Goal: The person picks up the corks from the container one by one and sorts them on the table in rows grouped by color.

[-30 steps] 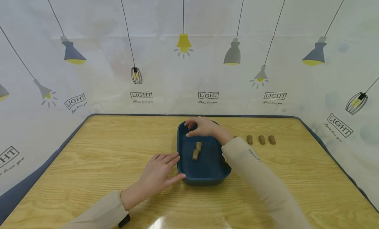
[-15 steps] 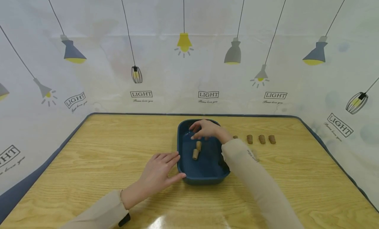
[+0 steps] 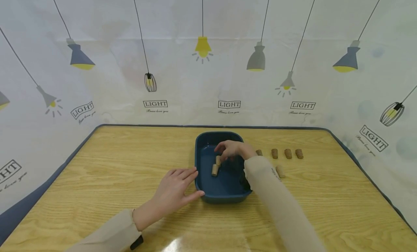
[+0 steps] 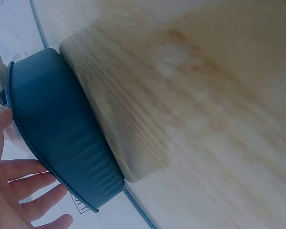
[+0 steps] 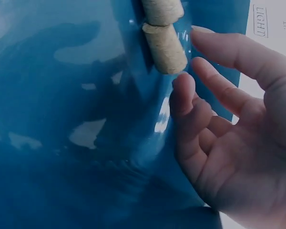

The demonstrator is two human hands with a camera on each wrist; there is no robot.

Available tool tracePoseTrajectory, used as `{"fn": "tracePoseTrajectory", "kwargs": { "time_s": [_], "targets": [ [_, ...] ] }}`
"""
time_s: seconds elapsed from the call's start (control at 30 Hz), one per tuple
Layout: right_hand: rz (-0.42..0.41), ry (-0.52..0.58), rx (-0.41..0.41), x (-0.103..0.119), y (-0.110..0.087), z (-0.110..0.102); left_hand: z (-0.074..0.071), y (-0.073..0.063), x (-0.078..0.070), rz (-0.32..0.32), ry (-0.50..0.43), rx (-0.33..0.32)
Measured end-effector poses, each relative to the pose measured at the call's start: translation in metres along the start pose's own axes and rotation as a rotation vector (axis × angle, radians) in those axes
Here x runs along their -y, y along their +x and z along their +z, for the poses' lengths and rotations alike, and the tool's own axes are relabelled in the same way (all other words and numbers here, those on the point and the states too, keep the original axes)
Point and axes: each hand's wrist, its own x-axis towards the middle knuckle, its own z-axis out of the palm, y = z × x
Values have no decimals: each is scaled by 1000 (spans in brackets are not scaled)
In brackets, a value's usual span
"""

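A deep blue rectangular tray (image 3: 224, 200) stands on the table with two corks inside, lying end to end. The nearer cork (image 3: 215, 170) is in full view, while the farther cork (image 3: 218, 160) is partly covered by my right hand (image 3: 232, 149). In the right wrist view, that hand's thumb and fingers are spread close beside the end of a cork (image 5: 167, 49), with nothing between them. My left hand (image 3: 176, 187) touches the tray's left rim with straight, spread fingers; the left wrist view shows the hand (image 4: 19, 191) along the outer edge.
Right of the tray, several brown corks, such as the one at the row's end (image 3: 299, 154), line up on the wooden table (image 3: 130, 154). A paler cork (image 3: 280, 171) lies nearer, partly behind my right sleeve (image 3: 277, 194). A lamp-patterned backdrop (image 3: 182, 63) encloses the table.
My right hand has moved from the tray's far end nearer and slightly right, down to the farther cork. The paler cork on the table has come out from behind the sleeve. My left hand has stayed put.
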Motion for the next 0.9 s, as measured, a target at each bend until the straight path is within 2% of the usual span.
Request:
{"fn": "tracePoseTrajectory", "kwargs": {
  "time_s": [0.13, 0.53, 0.9],
  "targets": [
    [17, -12, 17, -4, 4, 4, 0, 0, 0, -6, -3, 7],
    [55, -30, -3, -4, 7, 12, -1, 0, -1, -3, -8, 7],
    [0, -71, -48, -2, 11, 13, 0, 0, 0, 3, -11, -3]
  ]
}}
